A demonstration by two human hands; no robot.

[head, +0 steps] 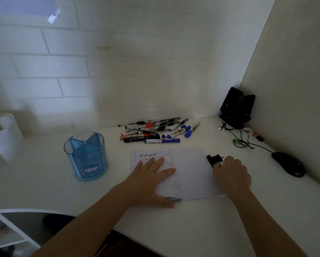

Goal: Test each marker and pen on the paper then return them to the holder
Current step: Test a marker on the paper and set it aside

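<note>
— Left hand (151,173) lies flat, fingers spread, pinning the paper (190,175)?
— Yes. Right hand (231,173) curls round black markers (214,158) at three o'clock; best carry them bunched to the holder (86,154) at nine.

Home study corner: white desk (44,190) against brick-pattern wall (118,80); black speakers (237,108), computer mouse (289,164), tangled cables (243,138), blue pen holder (87,156), loose pens and markers (155,132).
</note>
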